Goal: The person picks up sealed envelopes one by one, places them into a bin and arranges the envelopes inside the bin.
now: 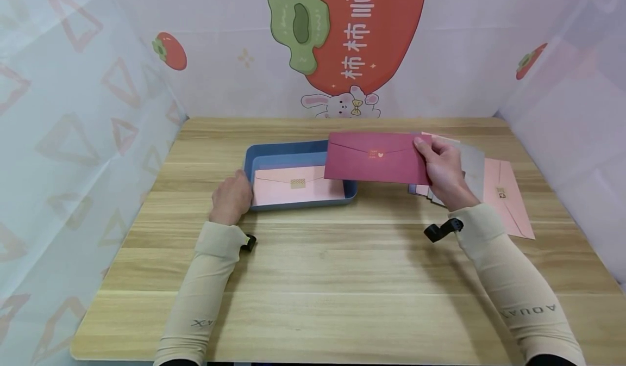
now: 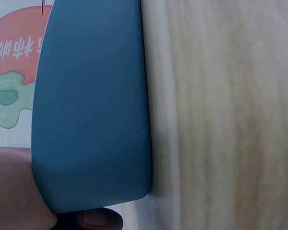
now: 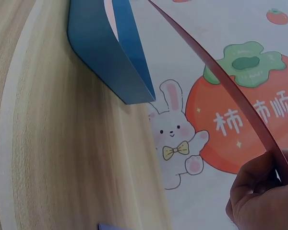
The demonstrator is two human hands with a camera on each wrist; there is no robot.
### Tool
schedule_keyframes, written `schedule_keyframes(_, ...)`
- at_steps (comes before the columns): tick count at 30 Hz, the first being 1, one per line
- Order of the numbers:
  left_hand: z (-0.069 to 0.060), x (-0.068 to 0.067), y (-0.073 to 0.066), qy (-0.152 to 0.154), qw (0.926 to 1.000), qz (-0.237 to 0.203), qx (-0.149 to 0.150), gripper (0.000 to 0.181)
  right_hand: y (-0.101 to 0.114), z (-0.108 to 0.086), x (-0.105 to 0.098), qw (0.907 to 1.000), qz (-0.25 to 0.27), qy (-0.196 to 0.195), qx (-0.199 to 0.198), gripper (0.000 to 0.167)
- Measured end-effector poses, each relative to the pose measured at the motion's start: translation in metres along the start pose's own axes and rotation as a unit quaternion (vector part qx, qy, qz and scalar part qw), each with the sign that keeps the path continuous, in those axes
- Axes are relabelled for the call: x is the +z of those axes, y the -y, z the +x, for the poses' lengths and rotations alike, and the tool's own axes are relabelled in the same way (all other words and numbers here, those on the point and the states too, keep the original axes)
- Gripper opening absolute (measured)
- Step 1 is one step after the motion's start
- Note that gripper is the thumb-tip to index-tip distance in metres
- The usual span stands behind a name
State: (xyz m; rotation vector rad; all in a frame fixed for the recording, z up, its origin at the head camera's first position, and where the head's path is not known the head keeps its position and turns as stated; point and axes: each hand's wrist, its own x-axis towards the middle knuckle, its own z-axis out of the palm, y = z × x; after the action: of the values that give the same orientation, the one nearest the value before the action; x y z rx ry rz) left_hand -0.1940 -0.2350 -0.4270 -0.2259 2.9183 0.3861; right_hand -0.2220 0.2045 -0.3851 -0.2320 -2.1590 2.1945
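A dark pink envelope (image 1: 374, 165) with a small heart sticker is pinched at its right end by my right hand (image 1: 447, 173). It hangs in the air above the right end of a blue tray (image 1: 303, 206); in the right wrist view the envelope (image 3: 235, 91) appears edge-on and slightly bowed. Inside the tray lies a light pink envelope (image 1: 274, 185) with a gold sticker. My left hand (image 1: 231, 196) grips the tray's left end, thumb and fingers on either side of the wall. The left wrist view shows the tray's outer side (image 2: 91, 105) up close.
To the right, under and beyond my right hand, a loose pile holds grey envelopes (image 1: 473, 162) and a light pink one (image 1: 508, 197). The wooden table (image 1: 323, 279) meets a patterned cloth backdrop (image 1: 225, 83) behind and at both sides.
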Motion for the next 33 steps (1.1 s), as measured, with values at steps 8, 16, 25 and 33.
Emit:
schedule_keyframes(8, -0.001, -0.001, -0.001, 0.002, 1.0, -0.004, -0.002, 0.031, -0.001, 0.002, 0.008, 0.9998, 0.005, 0.011, 0.014, 0.047)
schedule_keyframes(16, 0.0, 0.0, -0.002, 0.003, 1.0, -0.001, 0.0, 0.032, -0.003, 0.006, 0.019, 0.9995, -0.009, 0.016, 0.026, 0.051)
schedule_keyframes(25, 0.0, 0.0, -0.001, 0.003, 1.0, 0.001, -0.005, 0.03, -0.004, 0.006, 0.039, 0.9988, -0.028, 0.031, 0.028, 0.053)
schedule_keyframes(33, 0.001, 0.0, -0.001, 0.002, 1.0, 0.003, -0.005, 0.03, -0.005, 0.007, 0.055, 0.9977, -0.047, 0.042, 0.021, 0.05)
